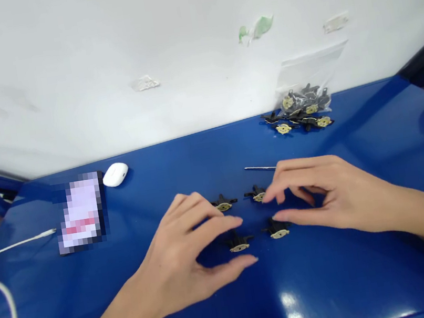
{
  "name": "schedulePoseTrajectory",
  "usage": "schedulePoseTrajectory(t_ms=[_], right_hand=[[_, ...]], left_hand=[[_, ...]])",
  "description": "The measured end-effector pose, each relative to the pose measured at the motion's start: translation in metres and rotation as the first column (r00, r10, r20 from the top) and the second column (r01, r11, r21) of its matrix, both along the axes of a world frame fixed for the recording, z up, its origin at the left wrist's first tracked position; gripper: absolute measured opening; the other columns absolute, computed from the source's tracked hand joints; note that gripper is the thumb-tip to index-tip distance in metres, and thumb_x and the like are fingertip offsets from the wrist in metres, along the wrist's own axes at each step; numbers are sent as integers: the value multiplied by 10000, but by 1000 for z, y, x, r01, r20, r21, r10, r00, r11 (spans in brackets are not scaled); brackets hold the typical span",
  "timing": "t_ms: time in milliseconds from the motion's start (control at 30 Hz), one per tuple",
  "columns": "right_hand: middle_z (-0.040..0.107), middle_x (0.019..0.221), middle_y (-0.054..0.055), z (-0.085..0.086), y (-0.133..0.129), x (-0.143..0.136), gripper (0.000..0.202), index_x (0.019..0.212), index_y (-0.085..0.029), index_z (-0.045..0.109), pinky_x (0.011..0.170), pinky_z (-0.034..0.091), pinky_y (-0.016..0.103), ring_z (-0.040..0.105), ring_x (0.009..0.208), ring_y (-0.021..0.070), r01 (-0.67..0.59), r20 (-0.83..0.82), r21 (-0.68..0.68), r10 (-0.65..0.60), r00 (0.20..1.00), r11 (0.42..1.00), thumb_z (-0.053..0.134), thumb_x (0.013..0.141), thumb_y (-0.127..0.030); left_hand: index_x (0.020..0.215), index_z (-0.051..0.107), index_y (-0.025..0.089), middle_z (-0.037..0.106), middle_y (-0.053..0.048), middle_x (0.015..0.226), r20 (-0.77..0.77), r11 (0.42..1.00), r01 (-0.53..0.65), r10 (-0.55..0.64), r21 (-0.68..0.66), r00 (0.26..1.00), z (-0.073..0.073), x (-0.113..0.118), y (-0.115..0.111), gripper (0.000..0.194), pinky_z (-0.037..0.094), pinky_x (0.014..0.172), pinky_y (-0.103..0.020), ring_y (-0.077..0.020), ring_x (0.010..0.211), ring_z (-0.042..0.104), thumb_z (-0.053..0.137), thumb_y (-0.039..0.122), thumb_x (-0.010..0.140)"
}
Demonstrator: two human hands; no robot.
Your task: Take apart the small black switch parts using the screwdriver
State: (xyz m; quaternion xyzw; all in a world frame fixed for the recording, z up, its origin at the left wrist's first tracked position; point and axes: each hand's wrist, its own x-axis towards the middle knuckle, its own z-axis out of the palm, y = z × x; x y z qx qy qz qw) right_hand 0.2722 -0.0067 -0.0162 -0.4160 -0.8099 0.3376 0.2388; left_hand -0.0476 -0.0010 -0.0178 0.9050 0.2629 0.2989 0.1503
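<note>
Four small black plastic fittings with brass-coloured discs (239, 247) sit in a loose two-by-two block, nearer the person than the zip bag (312, 67) and to its left. All show their discs towards the person; the even spacing looks deliberate, probably so that each piece can be reached and compared singly.

The left hand (181, 248) arches over the near-left fitting, thumb and forefinger spread wide on either side of it, with no grip closed. The right hand (333, 199), below the zip bag in the view, is parted more narrowly: its forefinger is at the far-right fitting and its thumb at the near-right one. Whether either fingertip touches cannot be told; neither piece appears lifted.

A thin metal rod (260, 167) lies between the block and the zip bag, partly behind the right hand, perhaps put there to be within easy reach. More such fittings (283, 128) lie loose at the foot of the zip bag, which holds others and leans on the white wall (100, 48), likely for support.

Well left of the zip bag, on the blue tabletop (176, 164), are a white earbud case (116, 174), a pixelated phone (80, 213) and a white charging cable (21, 243), seemingly kept aside from the fittings.
</note>
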Motion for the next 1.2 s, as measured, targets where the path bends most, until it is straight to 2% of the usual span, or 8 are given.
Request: schedulePoseTrajectory(t_ms=[133,233,333,700,1067,1200], right_hand=[[770,1044,24,-1,0,4,257,1163,-317,884,611,514,284,655,710,142,-119,96,-98,129,987,988,858,1031,-537],[781,1098,22,-6,-1,2,203,1168,-315,877,650,530,285,676,727,136,-153,113,-130,167,979,980,849,1046,-474],[790,1053,13,-8,-2,-2,146,1145,-315,884,618,508,268,681,714,126,-165,81,-143,178,981,976,829,1066,-425],[776,988,-12,-6,-3,-6,141,1136,-290,854,614,479,264,654,691,113,-176,101,-101,187,977,979,843,1060,-407],[770,1034,-7,-7,-2,-3,148,1154,-300,846,622,496,265,677,722,119,-168,114,-140,184,976,976,824,1072,-421],[774,1074,-2,-8,-1,-1,164,1185,-304,838,630,507,257,685,731,118,-173,109,-124,186,976,977,809,1081,-427]], left_hand=[[1167,811,208,765,-19,938,-71,995,73,-78,-67,994,-3,0,-4,233,434,777,-403,-198,828,662,926,323,1001],[1130,817,222,761,-13,931,-102,996,69,-74,-60,992,-8,-1,-3,107,425,788,-395,-192,828,656,866,245,1037],[1102,820,239,761,-7,919,-111,995,73,-80,-68,991,-8,-4,-1,53,415,791,-392,-191,829,657,834,229,1052],[1091,831,244,767,-3,920,-140,990,70,-87,-127,986,-5,-6,-1,51,470,893,-395,-192,853,689,806,215,1057],[1085,833,235,759,0,915,-142,990,69,-87,-126,986,-4,-9,2,47,474,888,-406,-190,852,684,831,236,1039],[1138,830,227,779,-11,948,-89,996,41,-49,-84,995,-1,-6,1,162,475,837,-404,-192,835,680,883,284,996]])
